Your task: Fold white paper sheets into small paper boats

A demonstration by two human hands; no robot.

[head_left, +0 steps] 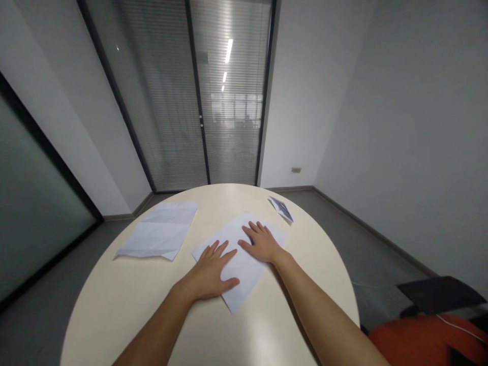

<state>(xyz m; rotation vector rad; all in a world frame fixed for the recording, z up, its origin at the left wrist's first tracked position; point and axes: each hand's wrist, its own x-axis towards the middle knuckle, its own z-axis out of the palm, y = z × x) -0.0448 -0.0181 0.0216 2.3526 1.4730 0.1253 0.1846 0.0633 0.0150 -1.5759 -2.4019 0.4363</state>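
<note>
A white sheet of paper (244,274) lies turned at an angle on the round cream table (213,330), under both hands. My left hand (211,274) rests on the sheet's left part, fingers spread, thumb pointing right. On the sheet's upper right part lies my right hand (261,242), its fingers also apart. Neither hand grips anything. A second, creased white sheet (162,230) lies at the table's left, one lower corner slightly raised. Near the far right edge sits a small folded paper (282,209) with a dark printed face.
An orange chair (415,340) stands at the lower right, with a dark flat object (440,295) above its seat and a thin white cable. Beyond the table are glass panels with blinds (168,101) and grey walls.
</note>
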